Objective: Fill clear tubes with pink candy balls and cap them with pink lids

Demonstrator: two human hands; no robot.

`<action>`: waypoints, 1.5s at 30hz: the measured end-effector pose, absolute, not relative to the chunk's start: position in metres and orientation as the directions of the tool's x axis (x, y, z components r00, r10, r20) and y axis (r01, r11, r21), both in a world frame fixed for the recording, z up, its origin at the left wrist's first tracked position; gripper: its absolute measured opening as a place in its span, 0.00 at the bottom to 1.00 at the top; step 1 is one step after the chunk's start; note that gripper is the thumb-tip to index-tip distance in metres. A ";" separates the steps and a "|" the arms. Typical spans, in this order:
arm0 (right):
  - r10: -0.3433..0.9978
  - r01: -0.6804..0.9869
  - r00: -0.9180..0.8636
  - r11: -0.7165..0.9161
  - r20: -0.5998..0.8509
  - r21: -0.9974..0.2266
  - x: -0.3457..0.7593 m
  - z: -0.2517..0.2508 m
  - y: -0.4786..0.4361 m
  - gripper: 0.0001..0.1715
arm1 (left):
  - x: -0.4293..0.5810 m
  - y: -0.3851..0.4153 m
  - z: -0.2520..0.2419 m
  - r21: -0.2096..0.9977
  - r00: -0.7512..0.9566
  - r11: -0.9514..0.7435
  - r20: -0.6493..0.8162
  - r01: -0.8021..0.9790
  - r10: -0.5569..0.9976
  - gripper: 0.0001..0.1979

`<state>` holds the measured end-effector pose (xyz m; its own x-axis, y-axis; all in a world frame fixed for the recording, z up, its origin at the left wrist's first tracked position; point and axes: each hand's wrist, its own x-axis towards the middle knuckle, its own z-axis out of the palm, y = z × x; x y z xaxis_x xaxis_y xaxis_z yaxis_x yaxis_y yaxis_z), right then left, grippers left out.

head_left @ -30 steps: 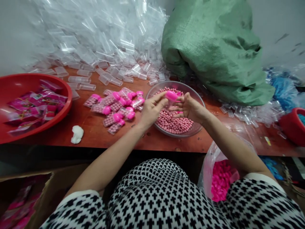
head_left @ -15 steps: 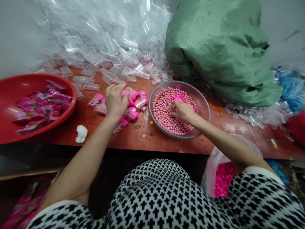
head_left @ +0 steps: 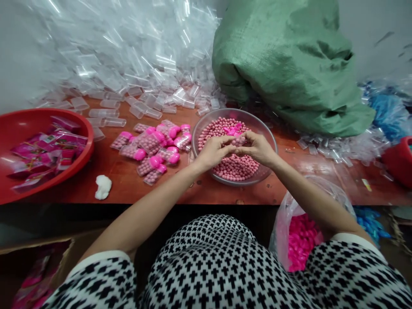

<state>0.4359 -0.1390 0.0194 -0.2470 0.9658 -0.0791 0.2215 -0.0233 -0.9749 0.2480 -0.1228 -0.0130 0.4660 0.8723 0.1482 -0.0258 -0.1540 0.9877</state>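
Over the bowl of pink beads [head_left: 236, 169], my left hand [head_left: 215, 151] and my right hand [head_left: 259, 149] meet fingertip to fingertip. Between them is a small clear plastic bottle [head_left: 238, 141] with pink beads in it, partly hidden by the fingers; both hands are closed on it. Several bright pink caps [head_left: 233, 129] lie on the beads just behind. Left of the bowl, a group of filled bottles [head_left: 149, 143] with pink caps lies in a loose pile on the red-brown table [head_left: 125, 189].
Many empty clear tubes [head_left: 141, 64] are heaped along the wall. A green sack [head_left: 283, 64] stands behind the bowl. At left are a red basin [head_left: 86, 161] of pink packets and a white lump [head_left: 103, 187]. A plastic bag [head_left: 301, 240] of pink caps hangs below the table edge.
My left hand has left the filled bottles and moved right to the bowl, joining my right hand. My right hand has risen from among the beads with the bottle.
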 end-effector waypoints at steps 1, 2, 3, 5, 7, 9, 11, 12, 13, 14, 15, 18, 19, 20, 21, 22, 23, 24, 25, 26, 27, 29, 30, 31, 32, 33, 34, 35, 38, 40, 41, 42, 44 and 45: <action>0.968 0.204 -0.238 -0.027 -0.076 -0.979 0.439 0.020 -0.140 0.28 | 0.251 -0.124 -0.013 0.994 0.478 -0.063 0.100 -0.094 0.873 0.15; 0.970 0.191 -0.235 -0.023 -0.069 -0.981 0.444 0.021 -0.141 0.29 | 0.254 -0.125 -0.013 0.987 0.487 0.032 0.050 -0.158 0.872 0.15; 0.969 0.190 -0.240 -0.006 -0.052 -0.982 0.448 0.023 -0.142 0.31 | 0.255 -0.126 -0.012 0.971 0.493 0.114 0.005 -0.211 0.870 0.15; 0.964 0.235 -0.265 0.080 0.016 -0.969 0.459 0.028 -0.142 0.30 | 0.256 -0.128 -0.010 0.937 0.502 0.216 -0.051 -0.275 0.863 0.17; 0.942 0.354 -0.319 0.225 0.110 -0.908 0.466 0.035 -0.143 0.24 | 0.256 -0.129 -0.009 0.922 0.508 0.246 -0.064 -0.300 0.859 0.19; 0.894 0.488 -0.407 0.385 0.186 -0.783 0.470 0.042 -0.143 0.16 | 0.256 -0.129 -0.009 0.920 0.511 0.243 -0.056 -0.307 0.858 0.21; 0.844 0.572 -0.490 0.499 0.217 -0.651 0.470 0.048 -0.143 0.09 | 0.256 -0.128 -0.010 0.929 0.505 0.217 -0.037 -0.300 0.862 0.21; 0.828 0.595 -0.517 0.530 0.216 -0.604 0.469 0.050 -0.142 0.08 | 0.257 -0.128 -0.011 0.936 0.501 0.195 -0.023 -0.292 0.865 0.21; 0.819 0.613 -0.534 0.545 0.207 -0.572 0.467 0.051 -0.141 0.07 | 0.257 -0.128 -0.012 0.945 0.497 0.168 -0.007 -0.281 0.868 0.20; 0.816 0.627 -0.544 0.549 0.193 -0.553 0.466 0.052 -0.140 0.06 | 0.256 -0.127 -0.013 0.954 0.489 0.136 0.013 -0.269 0.872 0.19; 0.816 0.637 -0.551 0.547 0.175 -0.544 0.465 0.052 -0.139 0.05 | 0.256 -0.127 -0.014 0.963 0.479 0.098 0.035 -0.251 0.877 0.18; 0.819 0.626 -0.562 0.513 0.116 -0.587 0.464 0.052 -0.137 0.05 | 0.255 -0.128 -0.014 0.988 0.451 -0.039 0.104 -0.150 0.886 0.15; 0.825 0.604 -0.558 0.477 0.088 -0.639 0.464 0.053 -0.136 0.08 | 0.255 -0.129 -0.014 0.990 0.441 -0.081 0.125 -0.118 0.889 0.15; 0.834 0.566 -0.549 0.422 0.057 -0.708 0.465 0.053 -0.136 0.11 | 0.255 -0.129 -0.014 0.989 0.432 -0.109 0.141 -0.099 0.891 0.14; 0.846 0.516 -0.532 0.351 0.029 -0.782 0.465 0.054 -0.136 0.15 | 0.255 -0.130 -0.013 0.988 0.425 -0.120 0.151 -0.100 0.892 0.15; 0.863 0.455 -0.505 0.277 0.011 -0.846 0.467 0.055 -0.136 0.19 | 0.254 -0.131 -0.013 0.986 0.418 -0.115 0.156 -0.121 0.895 0.15; 0.884 0.395 -0.467 0.214 0.006 -0.894 0.468 0.055 -0.137 0.22 | 0.254 -0.131 -0.012 0.983 0.407 -0.097 0.154 -0.158 0.900 0.16; 0.909 0.347 -0.416 0.171 0.012 -0.922 0.469 0.055 -0.137 0.24 | 0.254 -0.131 -0.012 0.977 0.394 -0.071 0.147 -0.201 0.907 0.16; 0.934 0.323 -0.357 0.151 0.028 -0.934 0.471 0.055 -0.137 0.25 | 0.253 -0.131 -0.012 0.968 0.373 -0.045 0.138 -0.246 0.918 0.17; 0.954 0.327 -0.297 0.148 0.047 -0.934 0.473 0.054 -0.137 0.26 | 0.253 -0.131 -0.012 0.958 0.347 -0.022 0.126 -0.287 0.929 0.18; 0.967 0.354 -0.247 0.152 0.064 -0.923 0.475 0.052 -0.137 0.26 | 0.253 -0.131 -0.012 0.947 0.325 -0.003 0.113 -0.322 0.939 0.19; 0.972 0.470 -0.223 0.171 0.071 -0.866 0.480 0.047 -0.136 0.25 | 0.252 -0.130 -0.013 0.931 0.307 0.026 0.093 -0.363 0.947 0.21; 0.965 0.550 -0.257 0.189 0.051 -0.814 0.482 0.044 -0.135 0.24 | 0.252 -0.130 -0.013 0.926 0.307 0.035 0.089 -0.376 0.947 0.22; 0.952 0.632 -0.306 0.217 0.017 -0.744 0.484 0.041 -0.134 0.22 | 0.253 -0.129 -0.013 0.921 0.307 0.040 0.088 -0.387 0.948 0.23; 0.935 0.708 -0.354 0.253 -0.021 -0.659 0.486 0.038 -0.133 0.19 | 0.253 -0.129 -0.014 0.917 0.304 0.041 0.089 -0.397 0.948 0.23; 0.920 0.773 -0.388 0.292 -0.055 -0.563 0.486 0.035 -0.131 0.16 | 0.253 -0.129 -0.014 0.913 0.300 0.039 0.093 -0.406 0.949 0.23; 0.911 0.824 -0.406 0.329 -0.076 -0.462 0.486 0.032 -0.129 0.12 | 0.253 -0.129 -0.014 0.910 0.300 0.037 0.097 -0.412 0.949 0.23; 0.908 0.861 -0.411 0.356 -0.084 -0.362 0.484 0.029 -0.126 0.10 | 0.253 -0.130 -0.014 0.911 0.305 0.035 0.101 -0.411 0.947 0.22; 0.912 0.918 -0.393 0.383 -0.121 -0.100 0.474 0.021 -0.119 0.11 | 0.252 -0.131 -0.013 0.923 0.328 0.033 0.103 -0.384 0.939 0.22; 0.902 0.914 -0.398 0.405 -0.169 0.006 0.465 0.014 -0.117 0.11 | 0.251 -0.132 -0.013 0.928 0.318 0.032 0.095 -0.372 0.943 0.23; 0.894 0.906 -0.409 0.422 -0.181 0.039 0.462 0.011 -0.116 0.11 | 0.251 -0.132 -0.012 0.930 0.316 0.034 0.090 -0.366 0.944 0.23; 0.887 0.896 -0.424 0.441 -0.184 0.060 0.459 0.008 -0.116 0.11 | 0.251 -0.132 -0.012 0.932 0.320 0.037 0.086 -0.359 0.943 0.22; 0.884 0.890 -0.438 0.452 -0.165 0.060 0.459 0.003 -0.116 0.11 | 0.250 -0.133 -0.011 0.937 0.338 0.044 0.081 -0.346 0.938 0.22; 0.894 0.901 -0.425 0.432 -0.140 0.025 0.460 0.002 -0.115 0.10 | 0.250 -0.133 -0.011 0.938 0.346 0.049 0.077 -0.342 0.935 0.22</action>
